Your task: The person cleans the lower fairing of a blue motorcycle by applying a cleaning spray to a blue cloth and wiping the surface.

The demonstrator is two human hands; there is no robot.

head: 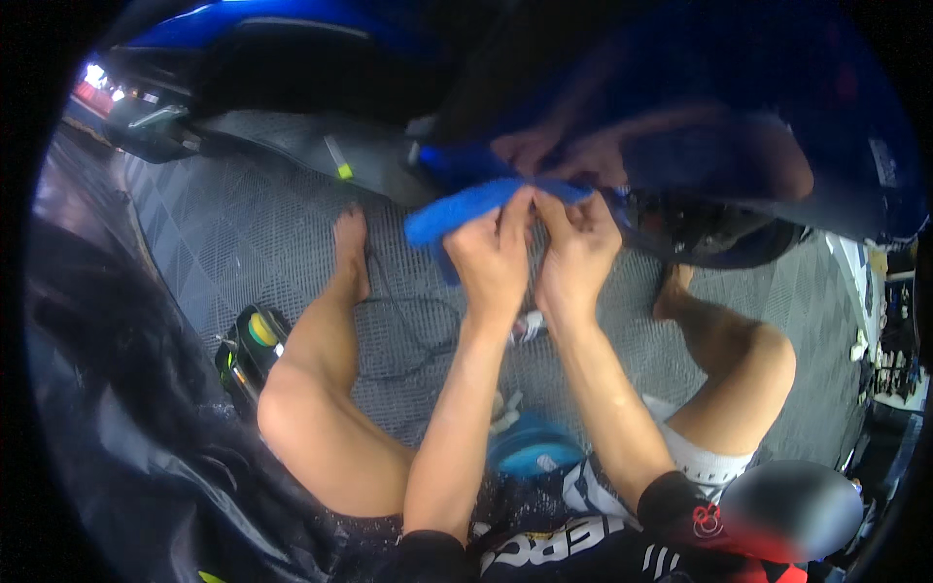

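Observation:
My left hand point(490, 251) and my right hand point(579, 251) are close together in front of me, fingertips nearly meeting. Between them a blue cloth point(466, 208) is pinched along its edge, and most of it extends to the left of my left hand. Just beyond the cloth is a glossy dark blue vehicle body panel point(700, 146), in which blurred reflections of my arms show. Whether the cloth touches the panel, I cannot tell. Below the panel to the right sits a dark rounded part point(743, 244), possibly a tyre.
Grey grated floor tiles point(408, 328) lie under my bare feet, with a black cable point(397, 302) across them. A black holder point(240, 342) with a yellow-green pad stands by my left knee. Glossy black sheeting point(131, 379) borders the left. A teal round object point(536, 448) is between my thighs.

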